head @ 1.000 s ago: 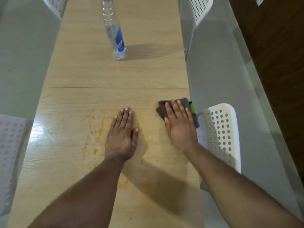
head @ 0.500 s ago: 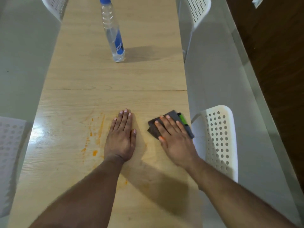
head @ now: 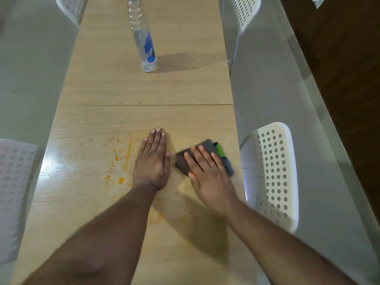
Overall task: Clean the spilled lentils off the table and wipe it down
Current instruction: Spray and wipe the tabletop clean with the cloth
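On the table (head: 127, 95), my left hand (head: 153, 161) lies flat near the middle, with the smeared stains (head: 121, 161) just to its left. My right hand (head: 207, 175) lies just beside it on the right, pressing flat on the cloth (head: 207, 148) near the table's right edge. A bottle (head: 143, 40) stands upright farther back, well apart from both hands. One chair (head: 273, 173) stands right of the table beside the cloth, another (head: 15, 194) left of it; two more (head: 244, 11) (head: 72, 7) flank the far end.

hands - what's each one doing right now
Left hand: open, flat on the table.
Right hand: open, straight fingers pressing the grey cloth.
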